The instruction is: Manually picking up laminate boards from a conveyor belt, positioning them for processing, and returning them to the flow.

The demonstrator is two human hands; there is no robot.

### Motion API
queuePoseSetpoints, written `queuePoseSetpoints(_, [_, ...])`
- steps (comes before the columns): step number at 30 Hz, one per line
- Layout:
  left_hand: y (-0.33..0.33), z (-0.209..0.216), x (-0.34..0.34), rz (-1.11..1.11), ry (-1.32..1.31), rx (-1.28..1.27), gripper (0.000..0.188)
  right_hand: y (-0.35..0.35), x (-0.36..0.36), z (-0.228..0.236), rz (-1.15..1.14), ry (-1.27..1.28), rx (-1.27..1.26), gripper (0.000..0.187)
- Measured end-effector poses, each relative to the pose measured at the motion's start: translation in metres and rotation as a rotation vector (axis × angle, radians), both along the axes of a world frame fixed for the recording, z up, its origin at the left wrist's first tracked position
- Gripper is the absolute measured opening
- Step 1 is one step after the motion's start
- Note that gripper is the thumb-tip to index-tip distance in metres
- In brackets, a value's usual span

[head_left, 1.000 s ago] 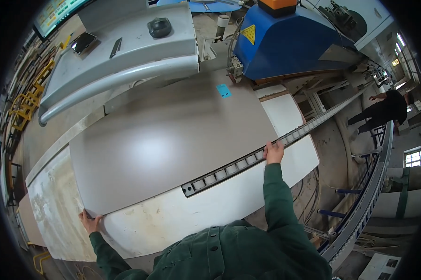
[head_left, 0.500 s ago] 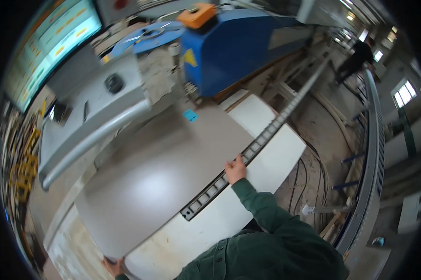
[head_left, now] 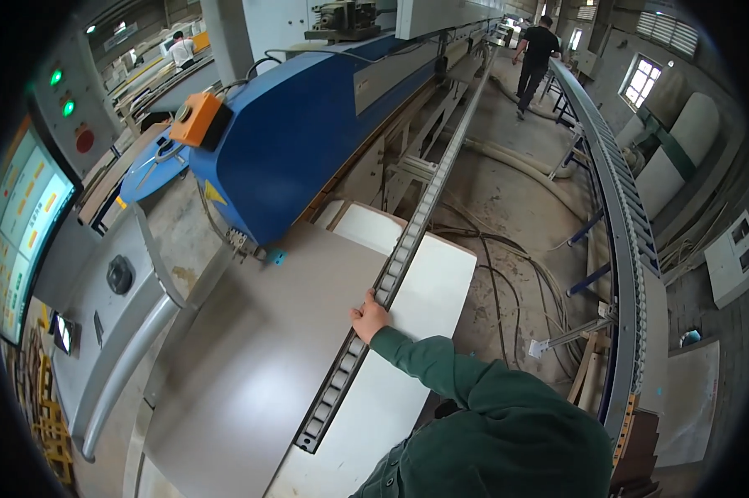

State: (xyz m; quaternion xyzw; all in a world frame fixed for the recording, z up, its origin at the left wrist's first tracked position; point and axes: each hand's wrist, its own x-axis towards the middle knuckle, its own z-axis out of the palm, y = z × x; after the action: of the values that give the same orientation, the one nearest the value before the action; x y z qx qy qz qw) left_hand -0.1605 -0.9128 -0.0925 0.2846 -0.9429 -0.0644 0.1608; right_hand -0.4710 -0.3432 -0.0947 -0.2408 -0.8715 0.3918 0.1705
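Beyond our right grip (head_left: 369, 319) we see the blue machine (head_left: 291, 149); to the grip's left, the grey panel (head_left: 246, 365); beneath it, the roller strip (head_left: 335, 386). Whether this grip grasps the strip, we cannot tell. Our left grip is unseen. We seem to steady the panel; the next move needs even pressure.

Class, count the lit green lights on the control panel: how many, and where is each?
2: the upper green light and, below it, the lower green light, both above the red button. The picture's dark rim may hide others.
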Motion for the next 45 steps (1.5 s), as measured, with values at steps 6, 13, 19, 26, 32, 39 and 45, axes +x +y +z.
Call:
queuePoseSetpoints(6, [0.041,0.021,-0.02,0.153,-0.139,0.063,0.082,0.02,-0.015,-0.01,0.007,-0.004,0.029,0.063])
queuePoseSetpoints(13, [-0.042,-0.035,0.001,-0.291,0.126,-0.355,0.082,0.014,-0.016,-0.002,0.046,-0.031,0.016,0.064])
queuePoseSetpoints(19, [0.076,0.012,-0.039,-0.178,-0.148,-0.166,0.059,0.052,-0.014,-0.02,-0.008,-0.038,0.13,0.064])
queuePoseSetpoints(26, [0.058,0.014,-0.029,0.087,0.077,0.158,0.084,0.036,-0.017,0.005,0.051,0.037,0.074,0.064])
queuePoseSetpoints(32, [0.083,0.016,-0.043,0.106,0.073,0.172,0.083,0.061,-0.033,-0.007,0.043,0.062,0.036,0.064])
queuePoseSetpoints(39, [0.131,0.02,-0.074,0.076,0.086,0.212,0.085,0.107,-0.063,-0.007,0.001,0.062,0.033,0.063])
queuePoseSetpoints(45, [0.166,0.023,-0.089,0.109,0.047,0.187,0.091,0.136,-0.087,-0.003,-0.041,-0.006,0.094,0.061])
